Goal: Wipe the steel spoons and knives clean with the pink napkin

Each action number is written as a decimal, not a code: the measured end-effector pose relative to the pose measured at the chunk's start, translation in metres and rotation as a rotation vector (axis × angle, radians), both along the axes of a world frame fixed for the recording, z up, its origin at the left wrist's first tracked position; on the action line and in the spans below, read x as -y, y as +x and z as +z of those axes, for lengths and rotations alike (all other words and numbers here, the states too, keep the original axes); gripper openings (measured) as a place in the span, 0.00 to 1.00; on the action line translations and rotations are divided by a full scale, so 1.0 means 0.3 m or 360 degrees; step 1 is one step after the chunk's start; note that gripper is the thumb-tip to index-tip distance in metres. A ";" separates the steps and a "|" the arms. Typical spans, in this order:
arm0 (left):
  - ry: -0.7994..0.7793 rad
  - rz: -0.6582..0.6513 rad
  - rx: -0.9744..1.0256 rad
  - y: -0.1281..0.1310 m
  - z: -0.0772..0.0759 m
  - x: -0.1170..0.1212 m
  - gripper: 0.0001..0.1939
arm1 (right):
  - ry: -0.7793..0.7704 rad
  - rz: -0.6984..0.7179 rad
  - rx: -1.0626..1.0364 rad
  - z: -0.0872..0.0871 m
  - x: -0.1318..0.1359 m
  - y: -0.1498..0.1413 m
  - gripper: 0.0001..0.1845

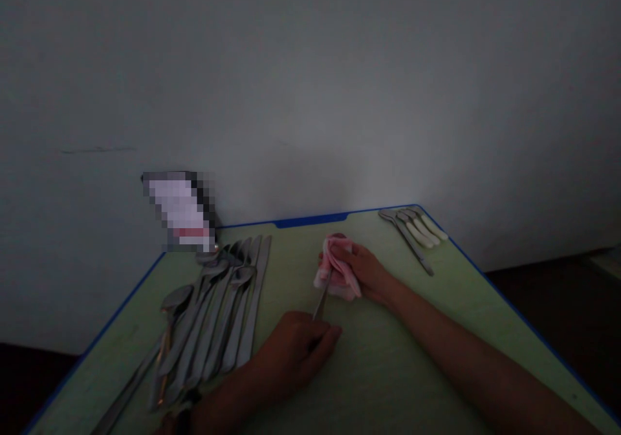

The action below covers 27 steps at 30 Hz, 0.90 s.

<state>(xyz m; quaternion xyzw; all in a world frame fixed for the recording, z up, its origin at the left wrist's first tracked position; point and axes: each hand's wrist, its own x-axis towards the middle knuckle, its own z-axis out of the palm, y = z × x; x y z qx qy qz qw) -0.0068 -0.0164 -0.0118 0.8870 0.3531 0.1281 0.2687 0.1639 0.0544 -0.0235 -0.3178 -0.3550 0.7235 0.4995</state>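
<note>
in the head view, the left hand is closed round the handle of a spoon; the right hand, just beyond it, is clamped on a pink cloth wrapped about the spoon's far end. to wipe well, grip the handle firmly and press the cloth evenly over bowl and neck. ahead of the left fist, the spoon's bare stem looks thin, grey and metallic; cloth hides most of its bowl.
</note>
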 end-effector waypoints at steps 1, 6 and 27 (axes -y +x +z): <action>0.0017 0.0004 -0.0003 0.002 -0.004 0.000 0.23 | -0.0019 0.0069 -0.0019 0.003 0.006 -0.002 0.15; -0.0017 0.0078 -0.0016 0.007 -0.013 -0.003 0.23 | -0.0036 0.0196 -0.0060 0.006 0.028 -0.019 0.16; -0.0220 0.0706 0.0730 0.002 -0.035 -0.034 0.19 | 0.0075 0.0138 -0.0186 -0.004 0.005 -0.010 0.17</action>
